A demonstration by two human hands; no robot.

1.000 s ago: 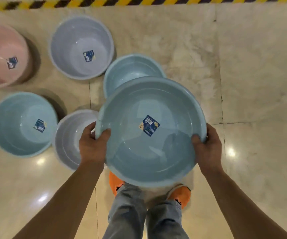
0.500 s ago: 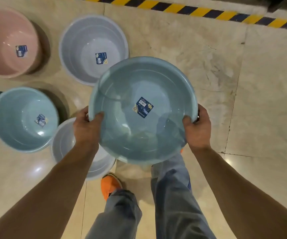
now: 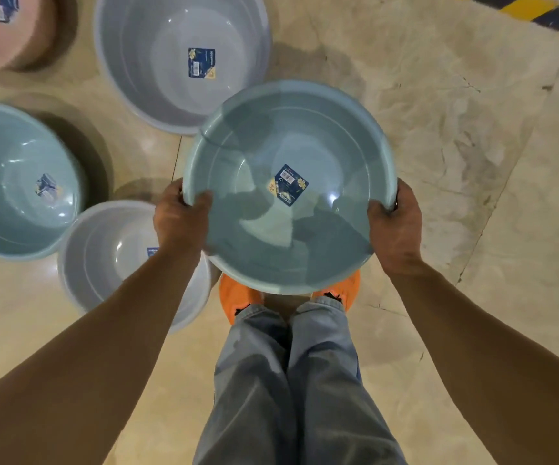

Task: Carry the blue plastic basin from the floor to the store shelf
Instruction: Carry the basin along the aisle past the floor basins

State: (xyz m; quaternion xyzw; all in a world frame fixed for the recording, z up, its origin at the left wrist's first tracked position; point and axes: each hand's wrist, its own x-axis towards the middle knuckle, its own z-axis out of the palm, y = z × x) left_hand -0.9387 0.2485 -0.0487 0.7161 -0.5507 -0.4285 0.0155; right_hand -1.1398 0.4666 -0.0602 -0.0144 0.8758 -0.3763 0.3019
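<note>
I hold a round blue plastic basin (image 3: 305, 135) in the air in front of me, above my feet. A dark blue label sits in its bottom. My left hand (image 3: 179, 218) grips its left rim with the thumb inside. My right hand (image 3: 395, 226) grips the right rim the same way. The basin is held level and off the floor. No shelf is in view.
Other basins stand on the beige marble floor to the left: a grey one (image 3: 157, 38) at the top, a pink one (image 3: 6, 31) top left, a blue one (image 3: 13, 196) at the left, a grey one (image 3: 103, 263) beside my left arm. Yellow-black tape (image 3: 546, 15) runs across the top right.
The view has turned right and closer. The floor basins slid left and up in the frame; the small blue one is hidden behind the held basin. Both hands kept their grip.
</note>
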